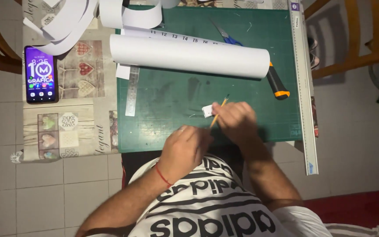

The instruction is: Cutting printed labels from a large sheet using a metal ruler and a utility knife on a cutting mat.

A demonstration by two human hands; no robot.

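1. On the green cutting mat (176, 101), a pencil (218, 112) is gripped in the closed right hand (237, 120), beside a small white paper piece (208, 110).
2. The left hand (183, 149) is rested at the mat's near edge, fingers curled, nothing visibly held.
3. A white paper roll (189, 56) is laid farther back.

1. This looks like a home, at a small table (84, 131) with a heart-picture cloth.
2. A green cutting mat (163, 118) lies on it.
3. Wooden chairs (356, 52) stand right of the mat, on a tiled floor (44, 197).

left hand (184, 148) loosely curled, right hand (237, 118) closed in a pinching grip
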